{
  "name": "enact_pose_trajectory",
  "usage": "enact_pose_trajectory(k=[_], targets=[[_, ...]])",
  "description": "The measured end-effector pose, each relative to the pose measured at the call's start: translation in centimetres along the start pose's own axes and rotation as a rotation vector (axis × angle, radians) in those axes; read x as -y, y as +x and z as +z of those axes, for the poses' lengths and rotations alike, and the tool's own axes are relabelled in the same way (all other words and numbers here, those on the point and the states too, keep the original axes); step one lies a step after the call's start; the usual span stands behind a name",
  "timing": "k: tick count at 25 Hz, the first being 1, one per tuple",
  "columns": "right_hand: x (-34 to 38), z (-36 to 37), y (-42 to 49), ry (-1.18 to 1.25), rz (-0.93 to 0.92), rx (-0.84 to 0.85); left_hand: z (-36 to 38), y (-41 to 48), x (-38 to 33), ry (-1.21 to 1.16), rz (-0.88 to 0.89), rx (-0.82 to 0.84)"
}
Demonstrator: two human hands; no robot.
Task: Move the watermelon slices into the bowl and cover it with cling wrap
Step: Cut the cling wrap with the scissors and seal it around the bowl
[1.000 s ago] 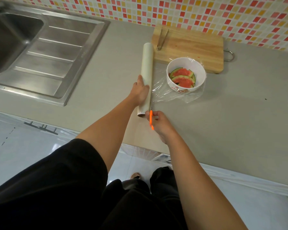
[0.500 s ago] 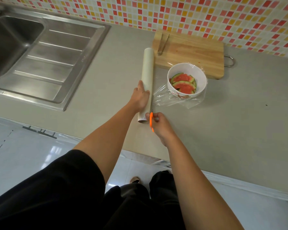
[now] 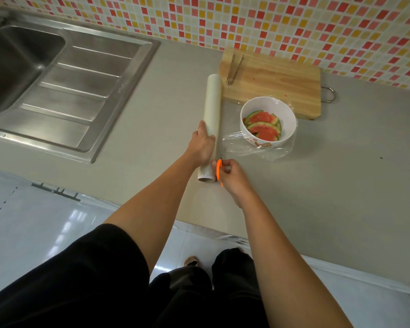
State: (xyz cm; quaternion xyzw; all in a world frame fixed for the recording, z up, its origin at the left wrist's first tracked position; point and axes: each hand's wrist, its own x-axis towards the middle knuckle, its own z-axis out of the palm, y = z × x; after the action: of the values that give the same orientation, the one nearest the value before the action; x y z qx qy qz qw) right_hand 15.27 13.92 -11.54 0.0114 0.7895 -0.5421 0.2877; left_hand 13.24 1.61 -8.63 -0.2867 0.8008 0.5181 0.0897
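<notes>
A white bowl (image 3: 287, 114) on the counter holds several watermelon slices (image 3: 262, 125). A sheet of cling wrap (image 3: 253, 150) is draped over the bowl and lies on the counter in front of it, stretching left to the cling wrap roll (image 3: 212, 107). My left hand (image 3: 202, 144) holds the roll down near its front end. My right hand (image 3: 231, 177) grips orange-handled scissors (image 3: 219, 170), whose blades point away from me along the wrap just right of the roll.
A wooden cutting board (image 3: 279, 88) with metal tongs (image 3: 233, 67) lies behind the bowl against the tiled wall. A steel sink (image 3: 64, 74) with a drainboard fills the left. The counter's front edge runs just below my hands.
My right hand has moved the scissors forward along the wrap beside the roll. The left hand stays on the roll.
</notes>
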Motion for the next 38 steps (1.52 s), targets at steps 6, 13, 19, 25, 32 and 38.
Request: enact_pose_trajectory(k=[6, 13, 19, 25, 32, 38], targets=[[-0.7, -1.4, -3.7, -0.023, 0.114, 0.117, -0.1, 0.0, 0.1, 0.009, 0.004, 0.011], [-1.1, -1.0, -4.5, 0.019, 0.113, 0.158, -0.1, -0.2, 0.0, 0.010, 0.004, 0.018], [-0.3, -0.1, -1.6, 0.041, 0.075, 0.122, -0.1, -0.2, 0.0, 0.014, 0.007, 0.011], [-0.2, -0.3, -0.1, 0.058, 0.050, 0.103, -0.1, -0.1, -0.1, 0.008, 0.003, 0.004], [0.1, -0.3, 1.2, 0.083, 0.019, 0.105, 0.0, 0.0, 0.0, -0.007, 0.010, -0.002], [0.1, -0.2, 1.8, 0.097, -0.018, 0.053, 0.1, 0.1, 0.3, -0.028, 0.022, 0.004]])
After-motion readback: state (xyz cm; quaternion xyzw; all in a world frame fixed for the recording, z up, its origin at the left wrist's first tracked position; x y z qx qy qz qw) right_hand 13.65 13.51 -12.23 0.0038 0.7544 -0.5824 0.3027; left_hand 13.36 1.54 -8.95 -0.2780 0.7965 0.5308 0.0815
